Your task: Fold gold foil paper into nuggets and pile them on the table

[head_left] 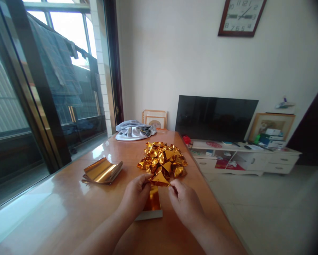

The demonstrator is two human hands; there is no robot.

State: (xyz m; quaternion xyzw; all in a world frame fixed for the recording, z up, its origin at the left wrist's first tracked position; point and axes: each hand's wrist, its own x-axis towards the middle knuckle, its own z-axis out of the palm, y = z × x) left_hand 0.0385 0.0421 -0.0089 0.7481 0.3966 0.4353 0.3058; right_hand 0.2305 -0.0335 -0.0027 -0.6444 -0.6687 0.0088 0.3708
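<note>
Pinching a folded gold foil piece (160, 179) by its two ends: left hand (137, 193) on one tip, right hand (186, 202) on the other, thumb and fingers of each brought narrow on the foil. Piece sits between the hands, in front of a pile of folded gold foil shapes (162, 156); looks raised off the table, gap can't be told. Handling, by judgement: very light, thin, crisp, probably slick on the shiny face, easily creased or crushed. Best hold is a light fingertip grip at the pointed ends, no squeezing of the middle. Below the hands, a gold-topped rectangular item (154, 201) with a pale near edge, maybe a shallow box. Stack of gold foil sheets (102, 171) off to the left, well apart. Surface: glossy wooden table (68, 216) reflecting daylight, cloth bundle (132, 131) at far end. Room: sliding glass door (33, 71) left, hanging laundry (58, 67) beyond; flat-screen TV (215, 118) on white cabinet (281, 159); wall clock (242, 16) above; pale floor (243, 202) right.
</note>
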